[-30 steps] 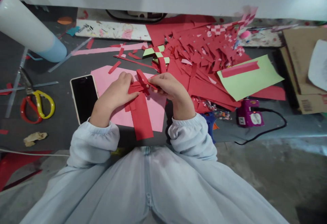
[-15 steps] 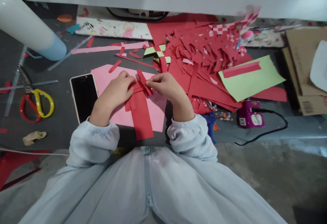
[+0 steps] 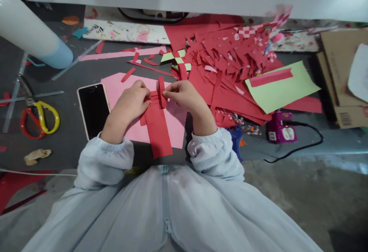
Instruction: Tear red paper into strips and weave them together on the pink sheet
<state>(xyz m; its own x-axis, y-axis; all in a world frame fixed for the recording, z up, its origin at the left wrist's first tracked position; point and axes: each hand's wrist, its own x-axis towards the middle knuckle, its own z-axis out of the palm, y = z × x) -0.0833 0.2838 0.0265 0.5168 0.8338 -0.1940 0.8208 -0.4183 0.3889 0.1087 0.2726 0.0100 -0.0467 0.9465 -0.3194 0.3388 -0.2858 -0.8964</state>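
Observation:
Between the thumb and fingertips of my right hand point(image 3: 182, 93) is a short red paper strip point(image 3: 161, 87), standing roughly upright against the woven part of a larger red paper piece. My left hand point(image 3: 133, 100) has its fingers curled and pinched on the left edge of that red paper piece point(image 3: 160, 135), where narrow strips cross it; the exact grip is partly hidden by the fingers. Beneath both hands lies a pink sheet point(image 3: 175, 129) on the dark table. A phone point(image 3: 94, 110) with a dark screen rests just left of my left forearm.
Scissors point(image 3: 40, 117) with red and yellow handles lie at far left, near a white and blue cylinder point(image 3: 43, 33). Red paper pieces point(image 3: 201, 85) are heaped behind and right. A light green sheet point(image 3: 276, 94), a purple corded box point(image 3: 281, 127) and cardboard point(image 3: 349, 68) sit at right.
The short red strip in my right hand has turned from slanted to nearly upright and shifted slightly left against the woven paper. My left hand stays almost in place.

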